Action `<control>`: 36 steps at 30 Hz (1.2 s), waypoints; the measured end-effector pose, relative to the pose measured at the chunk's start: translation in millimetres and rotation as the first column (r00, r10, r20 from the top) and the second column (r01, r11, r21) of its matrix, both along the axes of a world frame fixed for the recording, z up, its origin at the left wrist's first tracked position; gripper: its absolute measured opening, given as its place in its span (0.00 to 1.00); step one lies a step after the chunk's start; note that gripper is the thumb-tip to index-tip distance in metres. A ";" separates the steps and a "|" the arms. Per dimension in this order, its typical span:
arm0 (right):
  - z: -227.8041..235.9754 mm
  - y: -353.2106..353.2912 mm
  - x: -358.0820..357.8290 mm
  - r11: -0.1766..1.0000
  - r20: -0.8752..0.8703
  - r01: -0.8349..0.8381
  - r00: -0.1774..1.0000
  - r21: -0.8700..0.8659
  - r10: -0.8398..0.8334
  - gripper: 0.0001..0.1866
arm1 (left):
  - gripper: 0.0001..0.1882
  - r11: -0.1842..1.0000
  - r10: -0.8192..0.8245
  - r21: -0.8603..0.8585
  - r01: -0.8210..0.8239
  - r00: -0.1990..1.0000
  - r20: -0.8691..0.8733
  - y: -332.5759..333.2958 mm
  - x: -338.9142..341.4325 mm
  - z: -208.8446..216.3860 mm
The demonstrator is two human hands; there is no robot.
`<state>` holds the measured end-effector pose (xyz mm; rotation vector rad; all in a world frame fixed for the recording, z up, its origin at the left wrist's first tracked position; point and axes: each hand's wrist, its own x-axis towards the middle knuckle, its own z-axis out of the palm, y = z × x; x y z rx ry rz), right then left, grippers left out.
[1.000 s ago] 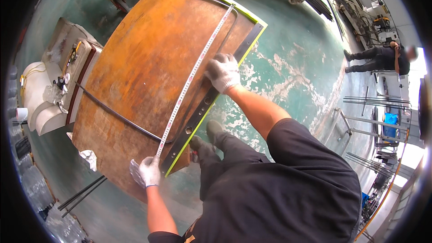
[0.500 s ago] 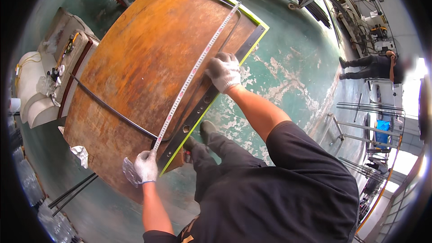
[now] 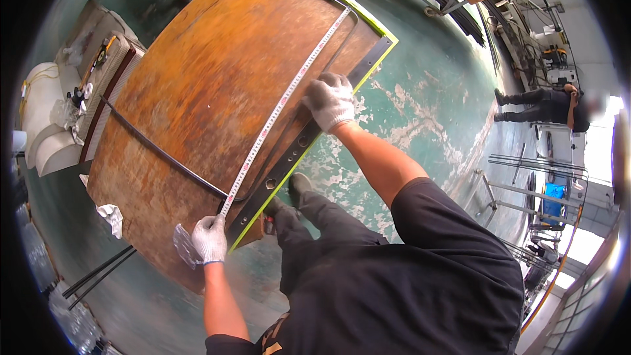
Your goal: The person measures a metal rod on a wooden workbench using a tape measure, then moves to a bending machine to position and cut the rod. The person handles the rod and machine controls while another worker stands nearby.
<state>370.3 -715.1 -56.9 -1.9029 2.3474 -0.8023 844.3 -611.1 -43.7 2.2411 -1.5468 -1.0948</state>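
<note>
Yellow-handled tool is held on beige armchair, far side of rusty table. Tape measure is laid on table across bent dark rod; near end is pinched by left hand, clear film beside it. Black holed strip partly covered by right hand, fingers curled; grip can't be told.

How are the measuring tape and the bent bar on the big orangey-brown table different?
The measuring tape is white with tiny marks; the bent bar is dark and plain. The measuring tape stretches out straight, while the bent bar turns corners. The measuring tape is flat like a ribbon; the bent bar looks like a thin rod. Both are long and narrow.
</note>
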 end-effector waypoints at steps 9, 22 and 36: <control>-5.1 -1.9 -1.2 1.000 -0.022 -0.006 1.000 0.010 0.007 0.21 | 0.16 0.999 -0.014 -0.031 0.016 0.999 0.041 2.8 -0.9 2.1; -15.2 -5.1 0.5 0.996 -0.060 -0.051 0.997 0.067 0.055 0.13 | 0.15 0.961 -0.166 -0.203 0.188 0.979 0.118 -6.8 1.2 10.6; -40.0 -2.2 -0.7 0.999 -0.089 -0.025 0.996 0.043 0.028 0.22 | 0.18 0.989 -0.090 -0.081 0.124 0.938 0.336 -3.3 -13.1 19.8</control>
